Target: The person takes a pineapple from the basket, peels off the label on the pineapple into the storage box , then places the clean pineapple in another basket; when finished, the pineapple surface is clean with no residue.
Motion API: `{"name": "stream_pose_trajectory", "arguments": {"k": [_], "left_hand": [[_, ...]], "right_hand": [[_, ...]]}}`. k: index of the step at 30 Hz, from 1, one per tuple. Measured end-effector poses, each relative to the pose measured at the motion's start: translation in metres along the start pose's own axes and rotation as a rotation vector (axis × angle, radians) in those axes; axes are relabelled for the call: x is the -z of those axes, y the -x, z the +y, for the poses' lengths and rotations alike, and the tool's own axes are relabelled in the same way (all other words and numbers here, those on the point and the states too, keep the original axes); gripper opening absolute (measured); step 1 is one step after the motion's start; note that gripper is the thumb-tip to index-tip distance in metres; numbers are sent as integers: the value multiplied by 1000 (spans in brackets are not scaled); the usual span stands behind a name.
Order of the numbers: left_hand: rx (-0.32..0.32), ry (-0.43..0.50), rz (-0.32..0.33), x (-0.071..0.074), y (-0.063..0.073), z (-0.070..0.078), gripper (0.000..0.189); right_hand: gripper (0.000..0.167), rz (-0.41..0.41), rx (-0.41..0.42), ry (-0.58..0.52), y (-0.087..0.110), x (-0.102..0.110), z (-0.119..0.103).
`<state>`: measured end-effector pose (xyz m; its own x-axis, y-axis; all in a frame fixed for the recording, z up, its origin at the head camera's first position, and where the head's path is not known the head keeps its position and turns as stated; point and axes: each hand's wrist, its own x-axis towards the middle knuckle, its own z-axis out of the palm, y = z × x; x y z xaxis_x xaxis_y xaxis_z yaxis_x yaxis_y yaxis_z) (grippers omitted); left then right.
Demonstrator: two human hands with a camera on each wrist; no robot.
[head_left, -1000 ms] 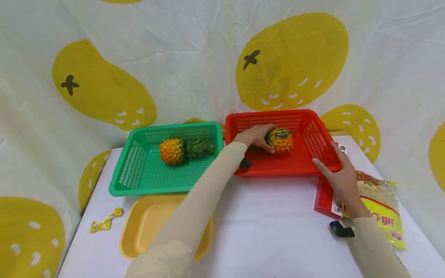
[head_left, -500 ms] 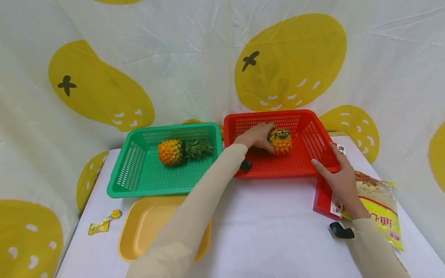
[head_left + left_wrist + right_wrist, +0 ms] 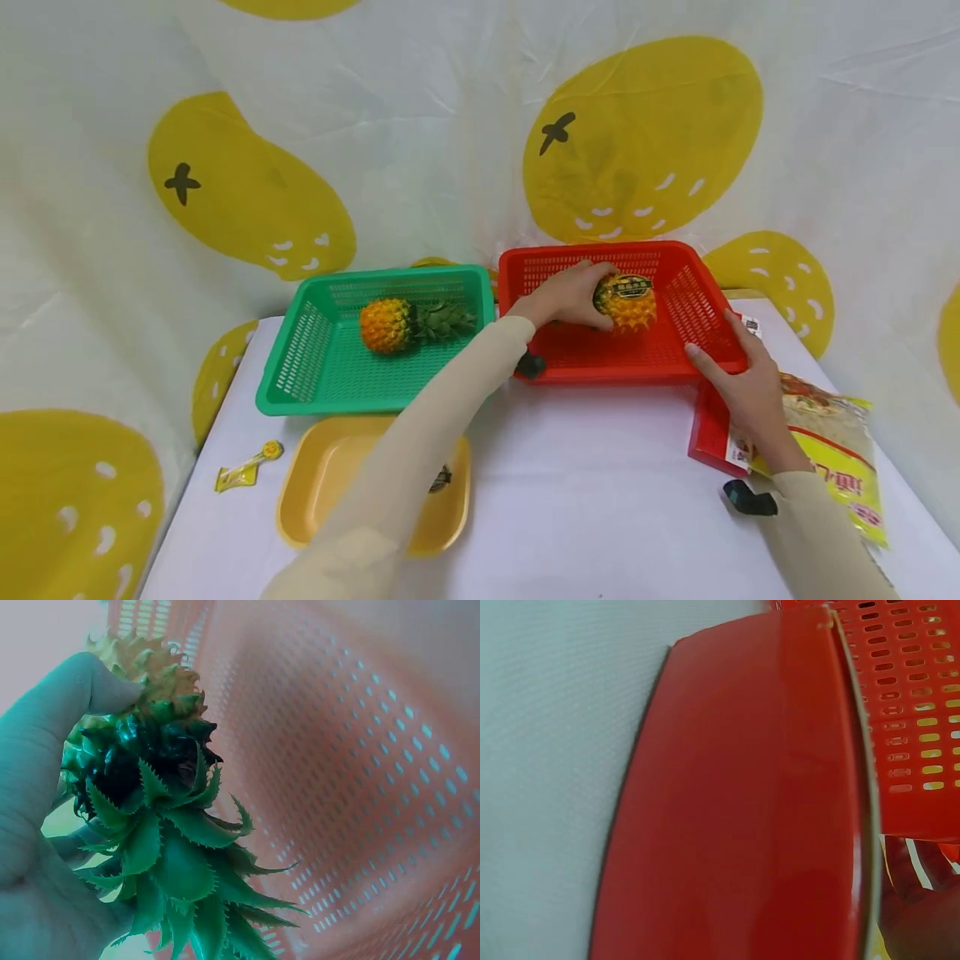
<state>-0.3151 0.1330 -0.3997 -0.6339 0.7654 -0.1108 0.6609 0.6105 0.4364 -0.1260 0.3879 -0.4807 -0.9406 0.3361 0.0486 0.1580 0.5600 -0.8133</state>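
Observation:
In the head view my left hand [image 3: 573, 296] grips a small pineapple [image 3: 628, 302] inside the red basket [image 3: 600, 373]. The left wrist view shows the thumb pressed over the orange fruit [image 3: 150, 671] just above the dark band where its green crown [image 3: 184, 862] begins, with the other fingers mostly hidden beneath. My right hand [image 3: 753, 396] holds the basket's front right corner, its thumb at the front rim and a finger along the right side. In the right wrist view some fingers [image 3: 922, 900] show below the perforated wall. A red box [image 3: 735, 795] fills much of that view.
A green basket [image 3: 375, 405] on the left holds another pineapple [image 3: 386, 327]. Before it stands a yellow tray [image 3: 300, 483], partly under my left sleeve. A lollipop [image 3: 272, 450] and a yellow wrapper [image 3: 236, 477] lie at left. A food bag [image 3: 832, 458] lies at right.
The head view has shifted slightly. My left hand and the pineapple are a little farther right in the basket. A dark label now shows in the yellow tray beside my sleeve.

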Motion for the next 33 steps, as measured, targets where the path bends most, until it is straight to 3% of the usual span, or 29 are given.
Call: {"name": "stream_pose_trajectory", "arguments": {"k": [5, 10, 23, 33], "left_hand": [[-4, 6, 57, 9, 15, 11, 90], [-56, -32, 104, 17, 32, 20, 89], [-93, -4, 158, 26, 84, 31, 86], [-132, 21, 239, 23, 125, 44, 82]], "right_hand": [[93, 5, 15, 2, -2, 1, 1], [93, -3, 27, 1, -3, 2, 3], [91, -5, 32, -7, 0, 0, 4], [90, -4, 28, -15, -1, -3, 6]]}}
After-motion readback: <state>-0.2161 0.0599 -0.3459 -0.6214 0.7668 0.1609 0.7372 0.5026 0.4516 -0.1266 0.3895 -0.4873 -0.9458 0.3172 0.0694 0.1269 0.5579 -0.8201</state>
